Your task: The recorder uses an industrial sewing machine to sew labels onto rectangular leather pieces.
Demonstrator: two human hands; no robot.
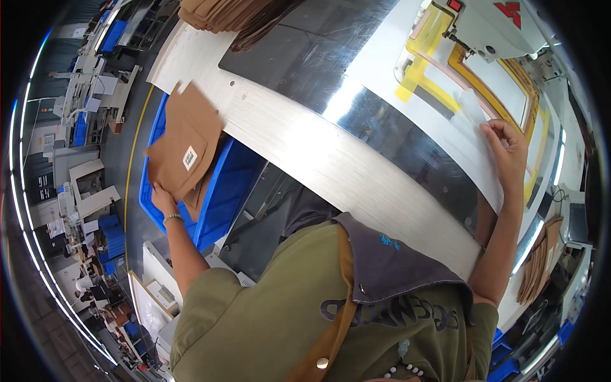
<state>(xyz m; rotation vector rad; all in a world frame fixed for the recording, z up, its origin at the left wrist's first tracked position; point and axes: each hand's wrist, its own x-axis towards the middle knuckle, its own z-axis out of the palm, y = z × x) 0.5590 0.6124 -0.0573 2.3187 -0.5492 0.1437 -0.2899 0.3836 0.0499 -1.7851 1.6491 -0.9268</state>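
Note:
My left hand (164,201) grips the lower edge of a brown fabric panel (181,137) with a small white label. The panel is tilted and slightly blurred, held over a blue bin (238,178) that has more brown pieces inside. To the right, my right hand (509,156) is closed, thumb against fingers, on the edge of a thin white sheet (461,137). This sheet lies beside a yellow-edged template frame (531,89) under a white sewing machine head (503,28). Part of the frame is hidden behind my right hand.
A stack of brown panels (223,14) sits at the far end of the metal worktable (305,134). More brown pieces (541,261) hang or lie at the right. Other workstations (92,184) stand across the aisle on the left, past a yellow floor line (132,153).

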